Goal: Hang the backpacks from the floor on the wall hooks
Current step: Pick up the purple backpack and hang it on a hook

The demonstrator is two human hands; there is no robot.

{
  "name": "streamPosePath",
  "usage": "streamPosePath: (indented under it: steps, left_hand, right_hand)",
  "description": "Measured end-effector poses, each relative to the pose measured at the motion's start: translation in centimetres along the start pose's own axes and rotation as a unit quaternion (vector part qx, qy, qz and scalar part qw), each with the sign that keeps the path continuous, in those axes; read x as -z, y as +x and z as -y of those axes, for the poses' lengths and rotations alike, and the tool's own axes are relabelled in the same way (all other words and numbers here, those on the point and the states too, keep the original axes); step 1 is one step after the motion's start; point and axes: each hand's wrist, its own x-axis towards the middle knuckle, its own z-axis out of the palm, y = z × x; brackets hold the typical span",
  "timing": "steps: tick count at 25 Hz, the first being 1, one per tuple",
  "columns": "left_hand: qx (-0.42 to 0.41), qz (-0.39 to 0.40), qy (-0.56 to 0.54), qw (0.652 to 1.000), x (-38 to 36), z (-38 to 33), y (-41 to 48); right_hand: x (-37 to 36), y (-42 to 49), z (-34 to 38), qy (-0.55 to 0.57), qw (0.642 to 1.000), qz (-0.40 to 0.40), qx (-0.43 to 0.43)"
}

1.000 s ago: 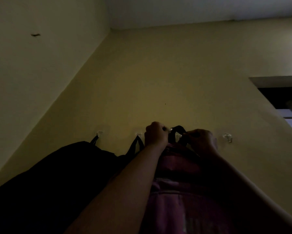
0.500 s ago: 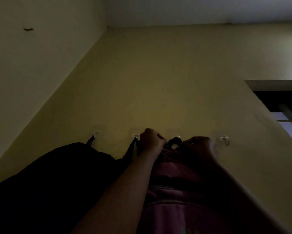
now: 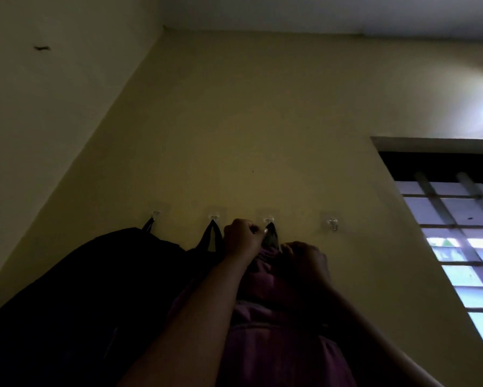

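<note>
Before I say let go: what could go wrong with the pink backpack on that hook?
The loop may not be fully over the third hook; too dark to tell, so it could slip when the left hand and right hand release. That small clear hook might not bear the pink backpack.

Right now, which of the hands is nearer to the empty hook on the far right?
Right. The right hand is below-left of the empty hook, gripping the pink backpack; the left hand is farther left, beyond the hook holding its loop.
</note>
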Motion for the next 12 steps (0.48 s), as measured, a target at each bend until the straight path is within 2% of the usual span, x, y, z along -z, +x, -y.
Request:
streamPosePath:
  steps: [3,7,10,12]
  left_hand:
    - [0.001,0.026,-0.018,0.999,1.4,-2.2,-3.1]
    - [0.044,0.050,-0.099,0.993,3.8,-3.6,-8.5]
    - [0.091,0.056,-0.165,0.981,6.5,-5.0,-12.7]
    - [0.107,0.059,-0.164,0.979,8.5,-6.2,-15.2]
  right_hand:
    - [1.8,-2.7,1.8,0.026,1.000,0.012,-0.007]
    - [4.5,-7.0,4.8,0.087,0.994,0.033,-0.061]
    - [6.8,-10.5,6.9,0.171,0.976,0.053,-0.124]
    - [8.7,-13.1,8.4,0.196,0.965,0.082,-0.152]
